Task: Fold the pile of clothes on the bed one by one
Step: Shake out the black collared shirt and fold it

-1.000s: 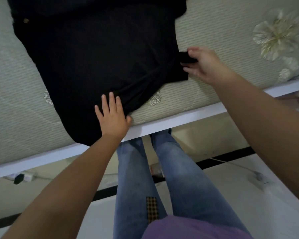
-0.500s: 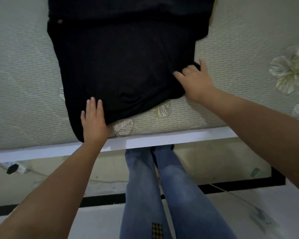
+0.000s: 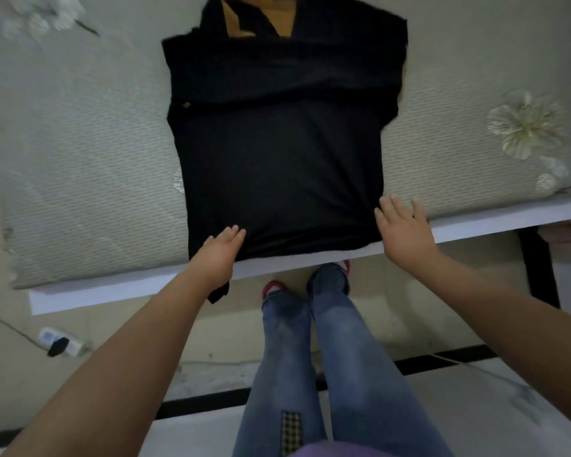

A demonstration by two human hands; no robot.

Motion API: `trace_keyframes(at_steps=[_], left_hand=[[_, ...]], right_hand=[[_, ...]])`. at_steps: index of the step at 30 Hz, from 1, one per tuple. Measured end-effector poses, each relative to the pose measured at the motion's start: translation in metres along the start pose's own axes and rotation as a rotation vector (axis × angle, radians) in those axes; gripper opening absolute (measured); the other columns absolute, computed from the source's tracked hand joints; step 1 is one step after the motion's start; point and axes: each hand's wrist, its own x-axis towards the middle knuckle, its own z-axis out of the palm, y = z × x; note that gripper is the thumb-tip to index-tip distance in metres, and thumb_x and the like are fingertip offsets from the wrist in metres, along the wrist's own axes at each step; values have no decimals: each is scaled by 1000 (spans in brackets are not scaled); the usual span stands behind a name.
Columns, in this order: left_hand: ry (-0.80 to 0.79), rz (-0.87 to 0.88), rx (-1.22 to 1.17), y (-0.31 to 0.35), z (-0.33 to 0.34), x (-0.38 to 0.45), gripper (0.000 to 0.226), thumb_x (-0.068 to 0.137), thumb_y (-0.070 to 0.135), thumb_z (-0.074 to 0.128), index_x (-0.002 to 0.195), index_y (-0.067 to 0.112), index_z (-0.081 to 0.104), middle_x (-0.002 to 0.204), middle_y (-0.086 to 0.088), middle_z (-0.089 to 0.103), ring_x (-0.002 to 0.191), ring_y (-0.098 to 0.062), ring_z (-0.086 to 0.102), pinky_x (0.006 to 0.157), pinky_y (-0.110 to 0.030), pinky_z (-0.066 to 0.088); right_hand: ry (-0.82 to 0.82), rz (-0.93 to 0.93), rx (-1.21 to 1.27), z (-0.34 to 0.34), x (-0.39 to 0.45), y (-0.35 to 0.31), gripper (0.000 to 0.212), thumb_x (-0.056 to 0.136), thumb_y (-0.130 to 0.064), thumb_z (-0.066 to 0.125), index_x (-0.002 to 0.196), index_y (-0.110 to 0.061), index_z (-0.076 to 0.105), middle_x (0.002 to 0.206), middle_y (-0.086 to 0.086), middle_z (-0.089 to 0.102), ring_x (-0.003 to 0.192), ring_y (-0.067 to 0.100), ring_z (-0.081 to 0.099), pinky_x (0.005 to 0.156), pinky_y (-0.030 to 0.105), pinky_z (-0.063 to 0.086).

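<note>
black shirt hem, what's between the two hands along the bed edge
In the head view, only the black shirt spans between the left hand and the right hand, its hem lying flat over the white bed frame.

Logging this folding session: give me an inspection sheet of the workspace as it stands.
Surface: bed with pale flower-print cover, white frame edge along the near side.
Job's things: black garment spread flat, sleeves folded in; a bottom corner hangs over the frame. No other clothes in view.
Clutter: nothing seen on the bed.
Grippers: left hand flat on the hem's left corner; right hand open at the right corner, fingers spread; neither grips.
Cables: power strip with its cord on the floor, left; thin white cable on the floor, right.
Surroundings: tiled floor with dark stripe.
</note>
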Motion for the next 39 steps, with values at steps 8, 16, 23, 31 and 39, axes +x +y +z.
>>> trace_keyframes(at_steps=[8, 16, 23, 31, 39], left_hand=[[-142, 37, 23, -4, -34, -43, 51, 86, -3, 42, 132, 18, 48, 135, -10, 49, 122, -26, 46, 98, -28, 36], [452, -85, -43, -4, -155, 3, 62, 86, -5, 41, 144, 11, 23, 147, -13, 30, 131, -31, 34, 104, -38, 32], [548, -135, 93, 6, -241, 74, 58, 87, -6, 41, 142, 3, 23, 150, -16, 21, 138, -28, 20, 110, -34, 19], [432, -358, 22, -4, -274, 159, 14, 83, -6, 40, 85, 2, 51, 101, -19, 55, 90, -32, 52, 68, -35, 38], [519, -442, 10, -35, -286, 227, 26, 80, -2, 47, 105, -1, 55, 110, -20, 56, 99, -34, 53, 81, -39, 41]], right_hand=[[-359, -127, 127, -20, -45, -7, 35, 86, -5, 39, 115, -11, 57, 116, 11, 59, 109, 25, 53, 98, 35, 32], [209, 31, 569, -111, -5, 70, 42, 78, -34, 69, 113, -13, 61, 105, 11, 63, 101, 29, 58, 75, 32, 41], [447, 159, 577, -163, 83, 128, 28, 84, -31, 62, 95, -7, 69, 97, 18, 66, 95, 32, 60, 71, 33, 42], [278, 186, 1049, -161, 179, 168, 30, 77, -36, 70, 82, -7, 65, 76, 4, 58, 78, 19, 54, 69, 28, 42], [563, 419, 811, -145, 244, 162, 27, 91, -18, 49, 111, -5, 63, 110, 15, 62, 107, 33, 49, 88, 37, 36]])
